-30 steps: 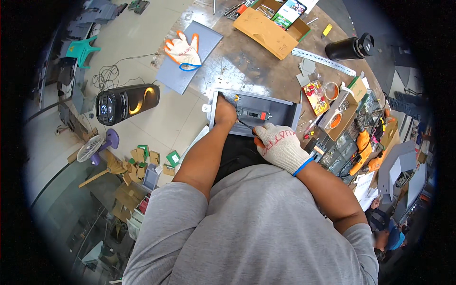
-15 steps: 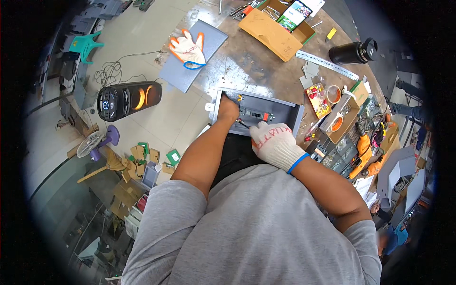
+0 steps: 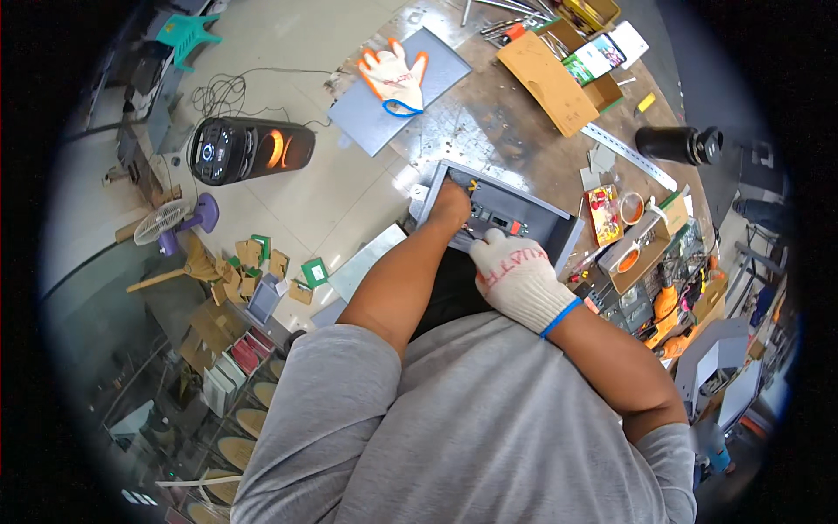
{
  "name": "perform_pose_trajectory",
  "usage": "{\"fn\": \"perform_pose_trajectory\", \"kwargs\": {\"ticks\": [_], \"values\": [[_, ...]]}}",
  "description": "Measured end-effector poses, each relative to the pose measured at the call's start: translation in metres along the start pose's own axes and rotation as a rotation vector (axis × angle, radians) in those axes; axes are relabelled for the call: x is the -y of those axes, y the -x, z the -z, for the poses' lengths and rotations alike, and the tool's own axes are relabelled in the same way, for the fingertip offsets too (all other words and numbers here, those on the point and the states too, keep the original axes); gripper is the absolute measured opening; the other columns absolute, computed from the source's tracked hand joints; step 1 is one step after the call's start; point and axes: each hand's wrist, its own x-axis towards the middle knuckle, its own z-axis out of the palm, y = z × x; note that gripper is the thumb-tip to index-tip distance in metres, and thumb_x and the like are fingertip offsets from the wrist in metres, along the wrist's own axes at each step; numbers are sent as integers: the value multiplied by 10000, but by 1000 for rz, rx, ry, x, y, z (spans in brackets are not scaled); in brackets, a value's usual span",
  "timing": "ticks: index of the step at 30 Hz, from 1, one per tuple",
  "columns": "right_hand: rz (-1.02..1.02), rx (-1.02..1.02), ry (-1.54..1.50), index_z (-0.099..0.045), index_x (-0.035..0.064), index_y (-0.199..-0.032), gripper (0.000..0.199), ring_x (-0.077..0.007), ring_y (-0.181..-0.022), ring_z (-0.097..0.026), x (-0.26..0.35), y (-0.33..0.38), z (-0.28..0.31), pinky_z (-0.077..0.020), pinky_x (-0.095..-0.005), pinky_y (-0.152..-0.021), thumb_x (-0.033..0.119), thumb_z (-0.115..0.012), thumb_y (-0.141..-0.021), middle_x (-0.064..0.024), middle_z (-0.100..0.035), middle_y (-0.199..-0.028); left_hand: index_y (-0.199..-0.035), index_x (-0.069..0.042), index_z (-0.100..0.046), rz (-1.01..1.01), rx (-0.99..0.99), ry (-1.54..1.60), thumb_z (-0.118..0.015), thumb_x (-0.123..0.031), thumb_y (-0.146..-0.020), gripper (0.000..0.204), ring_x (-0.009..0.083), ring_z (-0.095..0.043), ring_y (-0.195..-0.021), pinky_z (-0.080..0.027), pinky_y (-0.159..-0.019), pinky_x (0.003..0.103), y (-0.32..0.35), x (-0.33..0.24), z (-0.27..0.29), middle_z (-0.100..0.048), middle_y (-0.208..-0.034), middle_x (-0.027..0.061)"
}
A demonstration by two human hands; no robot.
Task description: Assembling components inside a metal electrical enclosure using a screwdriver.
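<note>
A grey metal enclosure box lies at the table's near edge, its inside facing up. Within it sits a small dark breaker-like part with a red-orange piece at its right end. My bare left hand reaches into the left end of the box; its fingers are mostly hidden. My right hand, in a white knitted glove with a blue cuff, is closed at the box's near side. From its fist a thin tool shaft points toward the part; its handle is hidden.
A white-and-orange glove lies on a grey metal panel. Beyond are a cardboard box with tools, a metal strip and a black bottle. Orange power drills lie at right; a lit speaker stands on the floor.
The whole view has shifted, so the table and box appear farther right and slightly lower. Both hands keep nearly the same places at the box.
</note>
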Motion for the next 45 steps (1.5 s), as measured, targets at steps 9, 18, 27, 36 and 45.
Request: {"fn": "perform_pose_trajectory", "kwargs": {"ticks": [9, 18, 27, 36, 45], "values": [[6, -14, -37, -629, 49, -1087, 202, -378, -931, -728, -11, 9, 5, -615, -487, -788, 151, -668, -917, -180, -654, -1091, -1650, -56, -321, 59, -98, 81, -368, -230, -1081, 598, 436, -253, -1592, -230, -1306, 516, -8, 0, -40, -252, -1728, 241], [31, 76, 59, -583, 43, -1148, 228, -381, -899, -749, -3, 15, 13, -623, -481, -729, 160, -650, -964, -206, -660, -1100, -1527, 65, -446, 77, -125, 50, -556, -99, -967, 594, 467, -488, -1450, -396, -1219, 493, 0, -8, -41, -469, -1568, 337], [2, 175, 190, -581, 35, -1099, 223, -400, -801, -754, -16, 13, 26, -599, -507, -671, 217, -633, -980, -183, -709, -954, -1544, 74, -422, 55, -83, 65, -531, -127, -993, 597, 457, -494, -1450, -412, -1214, 488, 29, -45, -12, -478, -1566, 327], [-141, 26, -48, -660, 30, -1111, 260, -345, -921, -770, -29, 12, 24, -604, -499, -727, 245, -637, -968, -178, -754, -1043, -1556, 63, -409, 59, -165, 13, -585, -119, -967, 641, 447, -489, -1459, -418, -1210, 482, -19, -12, -55, -461, -1582, 323], [46, 142, 181, -724, 49, -1084, 238, -364, -980, -753, -15, 0, 18, -592, -501, -836, 189, -555, -992, -161, -762, -1036, -1590, 36, -378, 78, 3, 76, -534, -127, -995, 636, 428, -447, -1498, -391, -1232, 485, 24, -53, 4, -414, -1625, 307]]}}
